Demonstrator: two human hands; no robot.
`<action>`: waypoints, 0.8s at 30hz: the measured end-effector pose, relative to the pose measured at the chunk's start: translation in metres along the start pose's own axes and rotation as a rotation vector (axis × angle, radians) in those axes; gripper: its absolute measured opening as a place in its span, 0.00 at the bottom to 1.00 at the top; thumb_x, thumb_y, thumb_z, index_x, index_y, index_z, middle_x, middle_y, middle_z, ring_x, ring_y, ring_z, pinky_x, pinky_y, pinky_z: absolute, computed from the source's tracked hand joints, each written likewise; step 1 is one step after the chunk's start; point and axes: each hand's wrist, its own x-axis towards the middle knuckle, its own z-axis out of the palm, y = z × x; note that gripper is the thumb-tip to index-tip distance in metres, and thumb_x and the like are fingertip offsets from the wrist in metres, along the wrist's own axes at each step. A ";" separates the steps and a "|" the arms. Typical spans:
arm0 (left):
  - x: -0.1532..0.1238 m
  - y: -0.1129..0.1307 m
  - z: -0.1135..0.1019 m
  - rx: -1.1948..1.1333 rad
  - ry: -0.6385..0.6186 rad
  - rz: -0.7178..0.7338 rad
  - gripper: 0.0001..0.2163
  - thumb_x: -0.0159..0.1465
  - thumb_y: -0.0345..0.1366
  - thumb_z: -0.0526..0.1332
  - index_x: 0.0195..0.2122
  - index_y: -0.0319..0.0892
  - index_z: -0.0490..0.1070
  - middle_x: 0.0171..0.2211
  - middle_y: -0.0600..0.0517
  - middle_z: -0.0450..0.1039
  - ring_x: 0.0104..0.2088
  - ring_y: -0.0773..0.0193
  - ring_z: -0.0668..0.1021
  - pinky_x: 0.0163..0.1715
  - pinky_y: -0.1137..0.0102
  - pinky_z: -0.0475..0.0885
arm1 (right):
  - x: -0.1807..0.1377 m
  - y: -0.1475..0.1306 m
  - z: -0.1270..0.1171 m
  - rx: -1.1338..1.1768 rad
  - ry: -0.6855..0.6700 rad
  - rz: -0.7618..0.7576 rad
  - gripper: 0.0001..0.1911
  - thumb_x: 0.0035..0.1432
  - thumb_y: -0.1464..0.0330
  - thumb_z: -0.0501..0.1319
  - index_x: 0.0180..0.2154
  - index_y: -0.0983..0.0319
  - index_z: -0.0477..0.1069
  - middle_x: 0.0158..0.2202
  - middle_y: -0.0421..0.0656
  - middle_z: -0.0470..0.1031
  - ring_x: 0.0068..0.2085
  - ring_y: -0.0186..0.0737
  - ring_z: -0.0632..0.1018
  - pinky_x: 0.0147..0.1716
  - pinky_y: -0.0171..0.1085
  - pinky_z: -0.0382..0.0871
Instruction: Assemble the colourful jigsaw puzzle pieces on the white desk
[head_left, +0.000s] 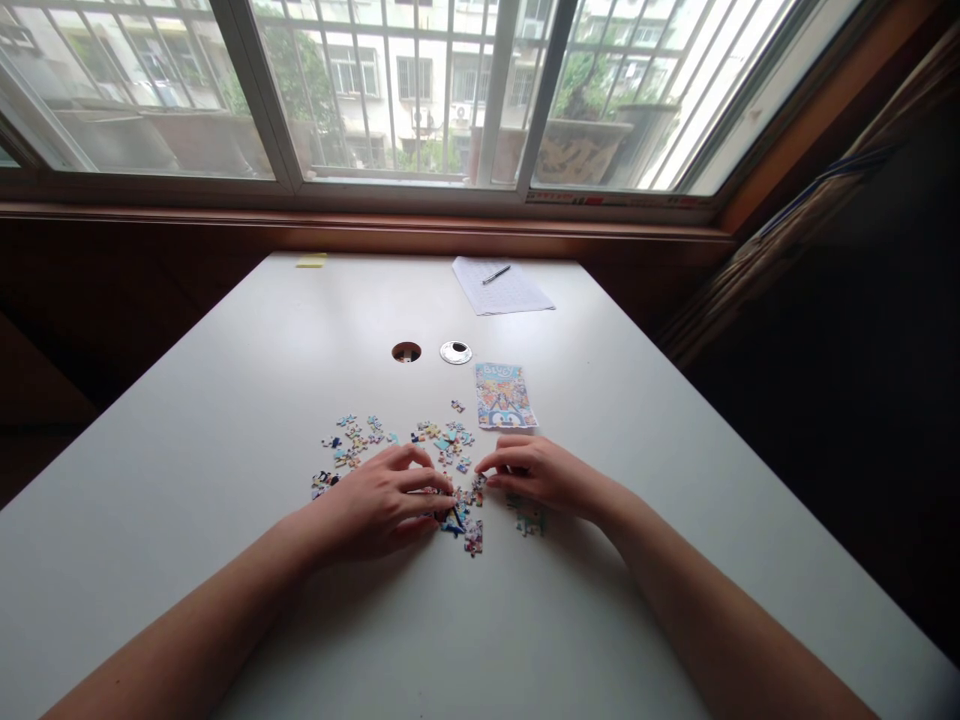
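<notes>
My left hand (397, 495) lies low over a cluster of joined jigsaw pieces (472, 535), fingers spread and the tips touching it. Part of the cluster is hidden under that hand. Just across from it, my right hand (532, 470) is closed, thumb and forefinger pinching a small puzzle piece (479, 484) at the cluster's right edge. Beneath the right hand sits a greenish group of pieces (529, 518), partly covered. Loose puzzle pieces (352, 440) are scattered beyond my left hand. A colourful picture card (504, 395) lies just past my right hand.
On the white table (225, 400), a round cable hole (406, 352) sits beside its silver cover (456, 352). Farther back are paper sheets (499, 290) with a pen (496, 274) and a yellow note (311, 260). A barred window (390, 100) stands behind the table.
</notes>
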 end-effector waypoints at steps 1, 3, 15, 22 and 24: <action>0.000 0.000 0.000 -0.001 0.003 0.006 0.14 0.70 0.33 0.60 0.56 0.50 0.71 0.52 0.53 0.77 0.53 0.58 0.74 0.57 0.62 0.66 | 0.000 0.000 0.000 0.001 -0.006 -0.004 0.11 0.68 0.66 0.61 0.48 0.57 0.80 0.35 0.42 0.75 0.35 0.36 0.76 0.37 0.34 0.69; 0.001 0.000 0.000 -0.003 0.011 0.015 0.14 0.70 0.33 0.60 0.55 0.50 0.72 0.52 0.52 0.77 0.53 0.58 0.74 0.57 0.62 0.66 | 0.000 0.000 0.000 0.006 -0.011 -0.015 0.11 0.68 0.66 0.61 0.48 0.57 0.80 0.35 0.42 0.75 0.35 0.36 0.76 0.37 0.34 0.70; 0.000 0.000 0.000 0.004 0.012 0.020 0.14 0.70 0.33 0.60 0.56 0.49 0.71 0.52 0.52 0.77 0.53 0.58 0.74 0.57 0.61 0.67 | -0.001 -0.001 0.002 0.007 -0.007 -0.005 0.11 0.68 0.65 0.61 0.48 0.56 0.80 0.36 0.42 0.74 0.36 0.36 0.75 0.37 0.34 0.70; 0.000 0.000 0.000 0.015 -0.028 0.015 0.15 0.70 0.36 0.60 0.57 0.50 0.70 0.54 0.51 0.75 0.53 0.56 0.73 0.57 0.60 0.66 | 0.001 -0.005 0.006 0.006 0.068 0.018 0.08 0.65 0.65 0.65 0.44 0.58 0.80 0.34 0.41 0.75 0.35 0.36 0.75 0.35 0.34 0.68; -0.001 0.000 0.000 0.024 -0.040 0.008 0.15 0.71 0.39 0.60 0.58 0.50 0.70 0.54 0.51 0.75 0.53 0.55 0.72 0.57 0.59 0.66 | 0.002 -0.006 0.008 0.016 0.082 0.018 0.07 0.65 0.65 0.65 0.43 0.58 0.80 0.33 0.41 0.74 0.34 0.36 0.75 0.35 0.34 0.68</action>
